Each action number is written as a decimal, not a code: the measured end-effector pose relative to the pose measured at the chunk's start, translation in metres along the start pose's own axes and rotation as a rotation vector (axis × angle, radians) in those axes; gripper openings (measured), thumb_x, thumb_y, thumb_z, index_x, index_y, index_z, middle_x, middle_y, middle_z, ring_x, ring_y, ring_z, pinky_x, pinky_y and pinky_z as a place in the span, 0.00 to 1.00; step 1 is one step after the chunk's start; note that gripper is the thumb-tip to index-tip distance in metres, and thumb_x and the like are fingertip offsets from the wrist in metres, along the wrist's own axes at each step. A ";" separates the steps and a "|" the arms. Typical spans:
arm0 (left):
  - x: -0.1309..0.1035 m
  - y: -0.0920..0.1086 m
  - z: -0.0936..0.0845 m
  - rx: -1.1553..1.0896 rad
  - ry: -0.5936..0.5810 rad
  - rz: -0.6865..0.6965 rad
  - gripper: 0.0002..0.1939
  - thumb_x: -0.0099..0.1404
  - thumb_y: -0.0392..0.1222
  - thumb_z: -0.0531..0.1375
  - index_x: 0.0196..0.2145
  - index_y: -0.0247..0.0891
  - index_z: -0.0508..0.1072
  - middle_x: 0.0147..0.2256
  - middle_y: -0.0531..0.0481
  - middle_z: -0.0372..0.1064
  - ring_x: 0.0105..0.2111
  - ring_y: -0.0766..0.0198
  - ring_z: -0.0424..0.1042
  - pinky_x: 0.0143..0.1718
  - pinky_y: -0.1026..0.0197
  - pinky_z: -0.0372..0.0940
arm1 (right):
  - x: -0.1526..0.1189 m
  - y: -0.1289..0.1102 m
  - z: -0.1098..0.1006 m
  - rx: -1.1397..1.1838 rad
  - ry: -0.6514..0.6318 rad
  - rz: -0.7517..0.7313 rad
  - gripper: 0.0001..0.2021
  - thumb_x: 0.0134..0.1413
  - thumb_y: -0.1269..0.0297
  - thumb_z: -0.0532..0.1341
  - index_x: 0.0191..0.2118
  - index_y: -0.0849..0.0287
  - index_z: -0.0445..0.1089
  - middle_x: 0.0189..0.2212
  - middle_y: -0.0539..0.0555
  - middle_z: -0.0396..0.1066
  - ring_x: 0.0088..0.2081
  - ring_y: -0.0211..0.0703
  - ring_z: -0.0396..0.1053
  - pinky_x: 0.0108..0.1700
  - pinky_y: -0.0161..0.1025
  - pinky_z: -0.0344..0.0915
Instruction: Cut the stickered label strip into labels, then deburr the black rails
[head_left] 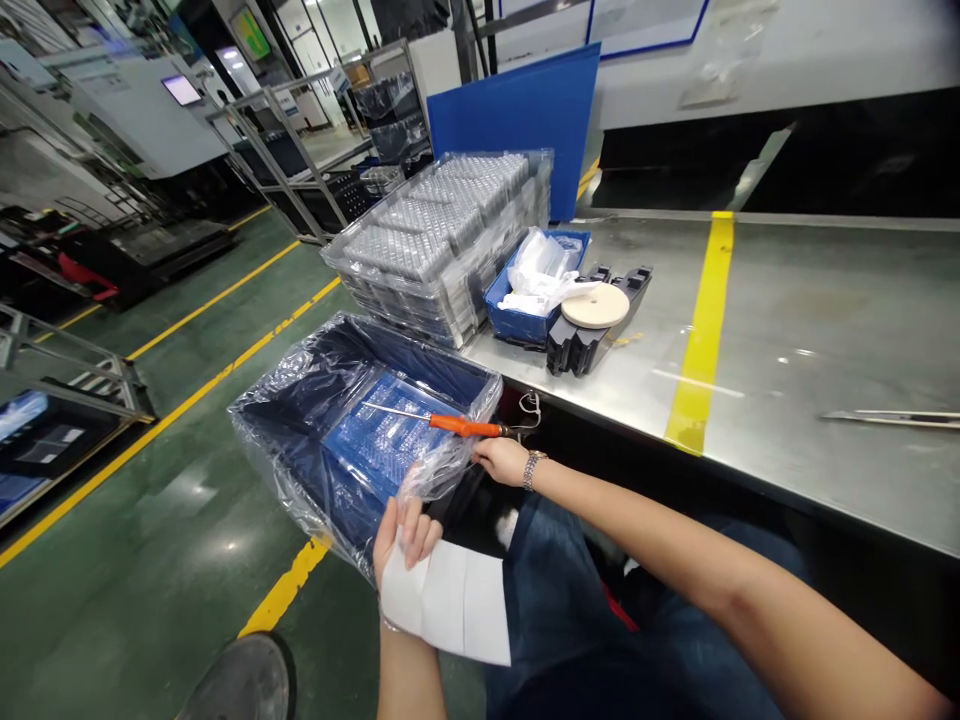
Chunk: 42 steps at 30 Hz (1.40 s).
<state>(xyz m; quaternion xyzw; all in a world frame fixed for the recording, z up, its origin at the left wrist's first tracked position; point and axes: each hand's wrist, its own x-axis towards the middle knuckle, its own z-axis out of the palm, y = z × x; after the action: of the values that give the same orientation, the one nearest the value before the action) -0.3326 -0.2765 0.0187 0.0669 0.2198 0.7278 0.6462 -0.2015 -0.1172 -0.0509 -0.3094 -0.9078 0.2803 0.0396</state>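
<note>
My left hand (409, 535) has its fingers curled over a folded white sheet (465, 600), which hangs across my wrist and lap. My right hand (501, 460) is closed at the near right rim of a blue bin (285, 400) lined with clear plastic; what its fingers pinch is too small to make out. An orange-handled tool (465, 426) with a thin metal shaft lies over the bin's right side, just above my right hand. Inside the bin, a blue sheet (386, 425) shows under the plastic.
On the metal table (787, 340) stand stacked clear trays (435, 230), a blue box (517, 322) of white plastic bags, black blocks (574, 350) with a round wooden disc (596, 305), and tweezers (892, 417). A round stool (244, 680) is at the lower left.
</note>
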 end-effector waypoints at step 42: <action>0.032 -0.002 0.021 -0.013 -0.099 -0.040 0.20 0.67 0.40 0.50 0.18 0.37 0.52 0.15 0.61 0.51 0.09 0.80 0.43 0.14 0.71 0.53 | 0.013 0.022 0.017 -0.005 0.336 -0.031 0.10 0.59 0.64 0.56 0.45 0.61 0.67 0.44 0.55 0.68 0.45 0.42 0.68 0.46 0.47 0.66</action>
<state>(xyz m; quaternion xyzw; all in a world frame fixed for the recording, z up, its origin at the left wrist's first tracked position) -0.3282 -0.2409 0.0308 0.0941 0.1840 0.7120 0.6711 -0.2045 -0.1035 -0.0782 -0.3381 -0.8937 0.2218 0.1946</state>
